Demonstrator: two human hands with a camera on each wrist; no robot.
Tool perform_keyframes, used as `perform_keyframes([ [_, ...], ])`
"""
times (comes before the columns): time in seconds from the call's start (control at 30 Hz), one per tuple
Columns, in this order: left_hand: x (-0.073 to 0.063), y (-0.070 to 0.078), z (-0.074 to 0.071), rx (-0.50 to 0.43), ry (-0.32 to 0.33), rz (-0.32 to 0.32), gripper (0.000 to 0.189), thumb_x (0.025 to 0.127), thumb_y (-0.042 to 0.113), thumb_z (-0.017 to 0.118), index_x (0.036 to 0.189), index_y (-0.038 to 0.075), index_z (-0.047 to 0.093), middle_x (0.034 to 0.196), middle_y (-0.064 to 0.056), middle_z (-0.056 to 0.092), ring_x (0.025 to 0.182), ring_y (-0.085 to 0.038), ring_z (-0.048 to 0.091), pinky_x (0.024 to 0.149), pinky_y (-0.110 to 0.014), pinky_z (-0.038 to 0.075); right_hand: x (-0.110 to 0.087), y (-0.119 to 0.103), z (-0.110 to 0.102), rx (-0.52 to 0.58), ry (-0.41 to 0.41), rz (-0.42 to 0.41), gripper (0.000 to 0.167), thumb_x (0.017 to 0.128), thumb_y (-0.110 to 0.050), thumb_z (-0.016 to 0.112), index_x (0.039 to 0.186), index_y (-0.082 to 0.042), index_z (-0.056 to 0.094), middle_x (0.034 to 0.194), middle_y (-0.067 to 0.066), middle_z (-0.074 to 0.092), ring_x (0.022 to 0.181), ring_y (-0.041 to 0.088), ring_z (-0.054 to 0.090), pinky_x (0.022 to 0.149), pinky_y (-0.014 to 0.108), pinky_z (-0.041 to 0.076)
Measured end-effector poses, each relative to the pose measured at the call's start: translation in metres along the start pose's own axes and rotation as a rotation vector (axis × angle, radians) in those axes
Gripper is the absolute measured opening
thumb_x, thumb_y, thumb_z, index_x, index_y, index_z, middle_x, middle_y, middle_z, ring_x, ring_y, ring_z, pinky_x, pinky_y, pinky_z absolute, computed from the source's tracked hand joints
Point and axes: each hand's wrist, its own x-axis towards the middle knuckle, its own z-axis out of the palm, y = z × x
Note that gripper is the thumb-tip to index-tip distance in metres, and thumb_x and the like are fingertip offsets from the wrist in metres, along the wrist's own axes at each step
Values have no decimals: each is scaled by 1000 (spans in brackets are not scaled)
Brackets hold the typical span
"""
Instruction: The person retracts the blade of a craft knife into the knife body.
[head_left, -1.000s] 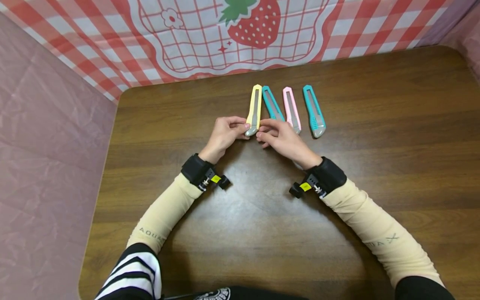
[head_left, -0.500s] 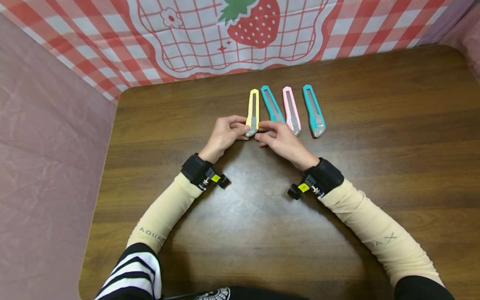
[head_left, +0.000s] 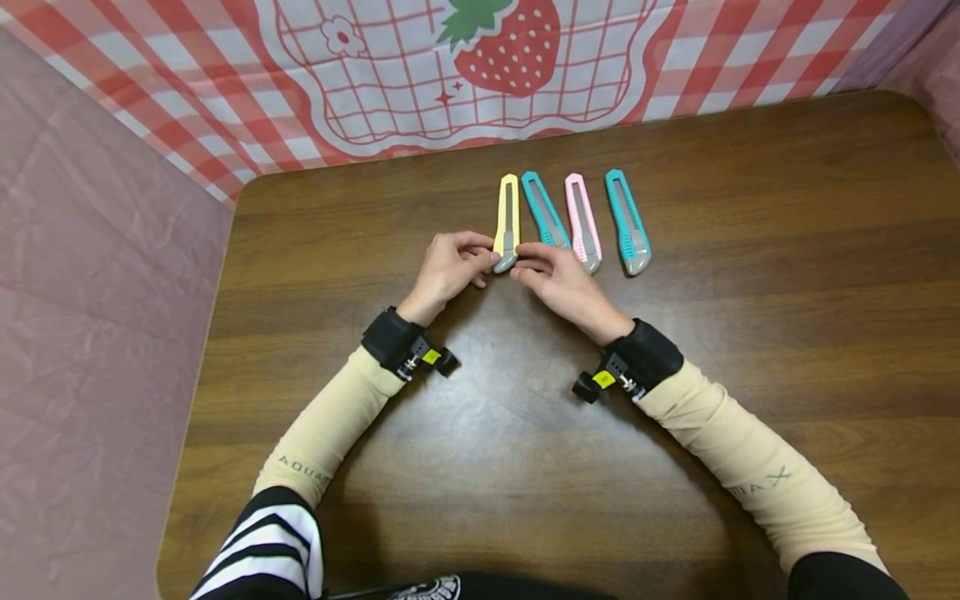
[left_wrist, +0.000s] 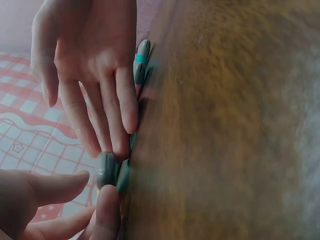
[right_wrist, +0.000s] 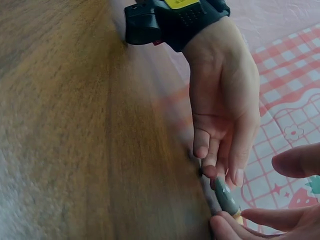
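Observation:
A yellow utility knife (head_left: 507,212) with a grey end cap lies on the table, its cap toward the person. My left hand (head_left: 447,268) pinches it at the cap from the left, thumb and fingers on either side in the right wrist view, where the grey cap (right_wrist: 226,195) shows. From the other side my right hand (head_left: 558,279) touches the cap with extended fingers, its thumb held apart. Right of the yellow knife lie a teal utility knife (head_left: 546,208), slanted, and a pink one (head_left: 582,212); the right hand covers their lower ends. Another teal knife (head_left: 628,221) lies farther right.
The brown wooden table (head_left: 780,250) spreads around the knives. A red-and-white checked cloth with a strawberry print (head_left: 510,50) hangs along its back edge. Each wrist wears a black strap (head_left: 645,358) with a small camera.
The yellow knife has straightened, and its far tip has moved left, away from the slanted teal knife. My right hand has shifted slightly left and toward the person. The other knives stay nearly where they were.

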Motion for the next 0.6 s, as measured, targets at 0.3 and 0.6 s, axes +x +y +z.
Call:
perform_keyframes([
  [0.3, 0, 0, 0, 20, -14, 2, 26, 92, 1, 62, 116, -9, 66, 94, -25, 69, 59, -11, 63, 55, -26, 61, 0, 1, 0, -90, 28, -25, 41, 96, -10, 53, 135, 2, 54, 130, 20, 65, 118, 29, 64, 95, 35, 53],
  [0.6, 1, 0, 0, -5, -12, 4, 25, 92, -2, 60, 115, -11, 65, 85, -18, 66, 59, -10, 63, 55, -26, 62, -1, 0, 1, -130, 34, -18, 43, 97, -11, 51, 138, 3, 51, 130, 21, 64, 119, 30, 64, 94, 34, 53],
])
